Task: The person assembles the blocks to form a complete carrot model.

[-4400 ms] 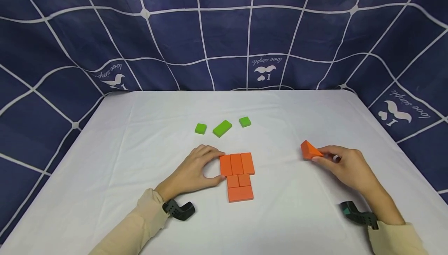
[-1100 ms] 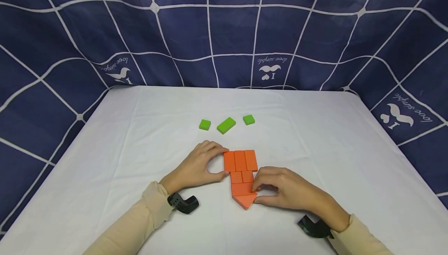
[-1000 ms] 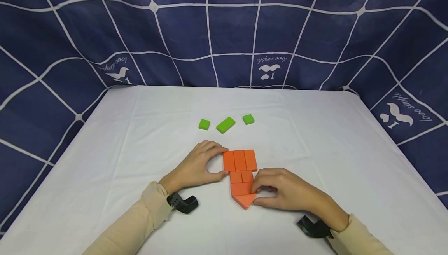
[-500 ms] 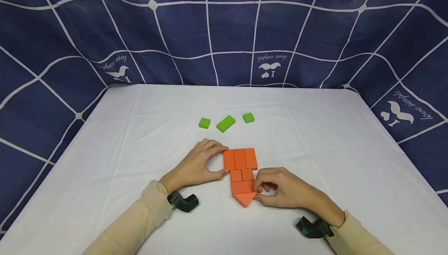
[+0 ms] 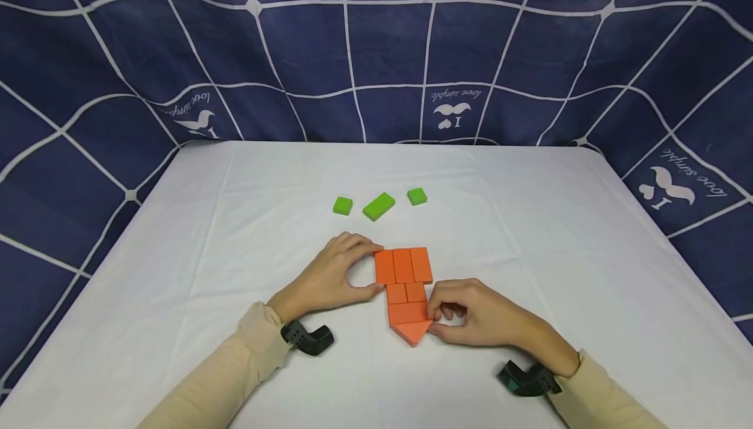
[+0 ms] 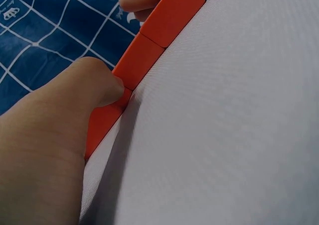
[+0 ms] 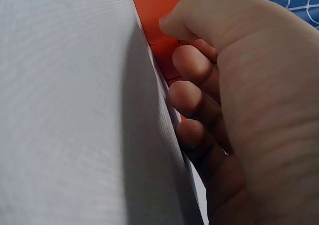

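Note:
In the head view, several orange wooden blocks lie flat and joined together. Three upright rectangles form the top row; two small squares and a wide rectangle sit below. An orange triangular block points toward the person at the bottom. My left hand holds the leftmost rectangle, its index finger at the upper corner and its thumb at the lower one. My right hand has thumb and index finger at the triangle's right corner. In the right wrist view, its other fingers are curled.
Beyond the orange blocks lie three green blocks: a left square, a rectangle and a right square. White cloth covers the table. A navy checked curtain hangs behind and at the sides.
The right hand has brought the triangular block from the right to the bottom of the wide rectangle. Over the last second both hands stay nearly still; the right fingers shift slightly at its corner.

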The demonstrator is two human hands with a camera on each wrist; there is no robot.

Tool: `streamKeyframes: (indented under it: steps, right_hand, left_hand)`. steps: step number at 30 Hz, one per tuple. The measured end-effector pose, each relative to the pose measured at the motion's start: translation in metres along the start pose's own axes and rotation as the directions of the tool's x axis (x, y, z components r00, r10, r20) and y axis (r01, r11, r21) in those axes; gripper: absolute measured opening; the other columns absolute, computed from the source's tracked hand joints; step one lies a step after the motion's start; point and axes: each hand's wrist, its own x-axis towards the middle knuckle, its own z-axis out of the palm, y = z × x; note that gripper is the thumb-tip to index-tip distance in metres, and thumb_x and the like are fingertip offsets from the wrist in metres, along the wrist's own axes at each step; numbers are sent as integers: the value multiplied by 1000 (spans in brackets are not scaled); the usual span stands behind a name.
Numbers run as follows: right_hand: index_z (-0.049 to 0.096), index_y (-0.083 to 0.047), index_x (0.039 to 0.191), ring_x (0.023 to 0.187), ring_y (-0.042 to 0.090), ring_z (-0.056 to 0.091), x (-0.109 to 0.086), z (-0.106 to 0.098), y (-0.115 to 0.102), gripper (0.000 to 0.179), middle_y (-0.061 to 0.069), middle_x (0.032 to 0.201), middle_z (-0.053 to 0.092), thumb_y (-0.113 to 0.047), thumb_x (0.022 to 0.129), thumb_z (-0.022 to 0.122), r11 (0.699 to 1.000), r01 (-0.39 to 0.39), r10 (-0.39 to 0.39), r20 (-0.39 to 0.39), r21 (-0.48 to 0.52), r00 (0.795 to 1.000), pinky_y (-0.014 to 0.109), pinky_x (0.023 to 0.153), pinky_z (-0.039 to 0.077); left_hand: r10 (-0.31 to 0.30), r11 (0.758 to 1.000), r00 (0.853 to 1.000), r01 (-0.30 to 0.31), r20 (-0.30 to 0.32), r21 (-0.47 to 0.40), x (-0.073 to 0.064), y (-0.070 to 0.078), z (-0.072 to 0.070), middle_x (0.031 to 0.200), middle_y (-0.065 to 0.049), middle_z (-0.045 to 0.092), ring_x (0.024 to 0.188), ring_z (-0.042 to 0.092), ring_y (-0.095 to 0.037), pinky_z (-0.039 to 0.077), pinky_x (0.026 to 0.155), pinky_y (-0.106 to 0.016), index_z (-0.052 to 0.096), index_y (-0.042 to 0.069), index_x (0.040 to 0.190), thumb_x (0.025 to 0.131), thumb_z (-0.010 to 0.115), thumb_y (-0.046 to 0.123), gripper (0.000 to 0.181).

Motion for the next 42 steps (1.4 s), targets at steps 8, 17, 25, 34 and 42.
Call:
streamKeyframes:
  steps: [8, 17, 25, 34, 42]
  right_hand:
    - [66, -28, 95, 73, 2, 53, -1, 0, 2, 24, -15, 84, 59, -11, 87, 81, 1000, 1, -1, 1, 8, 1000, 15, 60, 44]
    - [67, -28, 97, 71, 2, 53, 2, -3, 3, 25, -16, 83, 59, -10, 88, 80, 999, -16, 15, 24, 37, 1000, 16, 59, 45]
    - [69, -26, 99, 69, 6, 54, 4, -8, 5, 25, -13, 80, 59, -5, 90, 77, 993, -44, 46, -14, 113, 999, 20, 59, 47]
    - [72, -25, 100, 69, 6, 54, 15, -19, 11, 21, -14, 85, 65, -5, 92, 75, 989, -127, 133, -70, 81, 989, 23, 59, 47]
    - [73, -22, 104, 75, 8, 56, 42, -33, 22, 13, -12, 88, 67, -12, 96, 72, 988, -157, 157, -102, -1, 982, 23, 64, 48]
  left_hand:
    - [7, 1000, 1000, -7, -6, 1, 0, -1, 2, 129, 6, 61, 118, 51, -13, 44, 104, -43, 65, 20, 136, 85, 78, 48, 60]
    - [-10, 1000, 1000, 10, -4, -6, -3, -1, -1, 130, 6, 61, 120, 51, -13, 44, 105, -43, 65, 20, 136, 85, 78, 48, 60]
    - [8, 1000, 1000, -8, -12, -5, -3, -2, -1, 128, 8, 62, 117, 51, -12, 44, 105, -41, 66, 21, 135, 85, 78, 49, 59]
    - [-5, 1000, 1000, 5, 12, -16, -1, -2, 2, 128, 9, 61, 119, 50, -10, 43, 106, -40, 66, 20, 134, 84, 77, 50, 59]
    - [-15, 1000, 1000, 15, 15, -8, -2, -2, 0, 129, 7, 61, 119, 50, -12, 43, 106, -40, 66, 20, 135, 85, 77, 51, 60]
